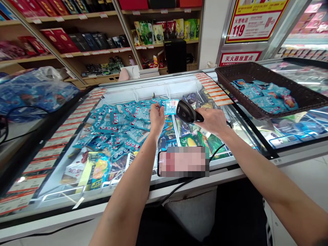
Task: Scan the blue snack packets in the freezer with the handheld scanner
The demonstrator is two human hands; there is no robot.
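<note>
My left hand (157, 118) pinches the left end of a small blue snack packet (169, 106), held up above the glass top of a freezer. In my right hand (214, 119) is a black handheld barcode scanner (186, 111), its head close to the packet's right end. A cable runs from the scanner toward the freezer's front edge. Many similar blue packets (116, 119) lie in a loose heap on the glass to the left of my left hand. Nearer to me, a phone (183, 161) with a blurred screen lies between my forearms.
A dark brown basket (275, 73) with more blue packets stands at the right. At the left lies a large clear plastic bag (33, 90) of blue packets. Shelves (102, 49) with boxes and pouches line the back. A black cable (176, 188) crosses the freezer's front edge.
</note>
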